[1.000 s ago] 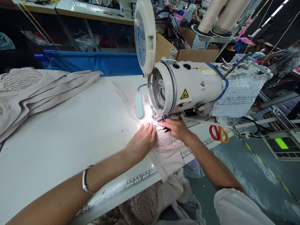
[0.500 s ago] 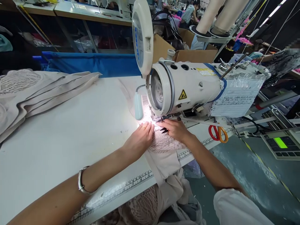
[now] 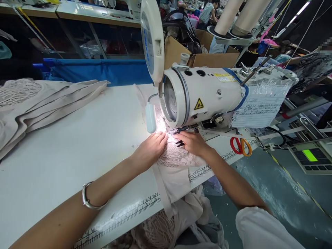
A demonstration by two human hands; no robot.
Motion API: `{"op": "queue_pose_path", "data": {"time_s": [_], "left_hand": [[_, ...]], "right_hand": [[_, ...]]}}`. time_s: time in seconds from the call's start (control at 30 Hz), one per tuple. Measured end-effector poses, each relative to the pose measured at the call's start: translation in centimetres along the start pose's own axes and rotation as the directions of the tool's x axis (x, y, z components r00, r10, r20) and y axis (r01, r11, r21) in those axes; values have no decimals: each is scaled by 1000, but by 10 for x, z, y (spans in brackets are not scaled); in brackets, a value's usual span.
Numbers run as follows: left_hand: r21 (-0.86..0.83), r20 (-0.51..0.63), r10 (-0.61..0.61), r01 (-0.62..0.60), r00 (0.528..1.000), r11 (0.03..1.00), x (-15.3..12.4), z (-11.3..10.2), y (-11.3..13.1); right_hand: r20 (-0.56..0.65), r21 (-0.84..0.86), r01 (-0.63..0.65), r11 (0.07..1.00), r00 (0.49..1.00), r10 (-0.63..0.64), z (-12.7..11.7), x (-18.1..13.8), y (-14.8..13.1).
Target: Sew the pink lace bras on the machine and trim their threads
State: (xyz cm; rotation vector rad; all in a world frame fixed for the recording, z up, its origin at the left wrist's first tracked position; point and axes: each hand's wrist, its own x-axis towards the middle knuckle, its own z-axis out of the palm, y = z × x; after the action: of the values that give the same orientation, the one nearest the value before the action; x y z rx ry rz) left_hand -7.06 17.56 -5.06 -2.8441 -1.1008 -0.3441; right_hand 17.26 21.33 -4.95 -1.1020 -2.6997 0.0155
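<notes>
My left hand (image 3: 150,149) lies flat, fingers stretched out, on pale pink lace fabric (image 3: 173,154) beside the needle area of a white sewing machine (image 3: 207,95). My right hand (image 3: 194,142) rests on the same fabric, just right of the presser area, its fingertips reaching toward the left hand. The dark pointed blades of thread snips (image 3: 179,143) stick out from under its curled fingers; the handles are hidden in the palm. A plain strip (image 3: 164,188) of the fabric hangs over the table's front edge. Bright light washes out the stitching spot.
A small pale lamp (image 3: 150,118) hangs left of the needle. Folded beige fabric pieces (image 3: 52,102) lie on the white table (image 3: 103,152) at the left. Red and orange-handled scissors (image 3: 241,145) hang at the right, near a control panel (image 3: 310,159). More fabric (image 3: 155,230) is bunched below the edge.
The lace fabric has slid left and slightly away under the machine, with my left hand moving along. My right hand stays near the presser area. The camera view has shifted slightly.
</notes>
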Motion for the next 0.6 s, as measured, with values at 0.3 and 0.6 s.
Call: {"op": "queue_pose_path", "data": {"time_s": [0.3,0.6], "left_hand": [[-29,10,-1,1,1000,1000,-1,1,-12],[-28,-61,-140,139,988,990,7,-10,14]], "right_hand": [[-10,50,-1,999,1000,1,3,0,0],[35,128,-70,989,997,66,-2,2,-6]]}}
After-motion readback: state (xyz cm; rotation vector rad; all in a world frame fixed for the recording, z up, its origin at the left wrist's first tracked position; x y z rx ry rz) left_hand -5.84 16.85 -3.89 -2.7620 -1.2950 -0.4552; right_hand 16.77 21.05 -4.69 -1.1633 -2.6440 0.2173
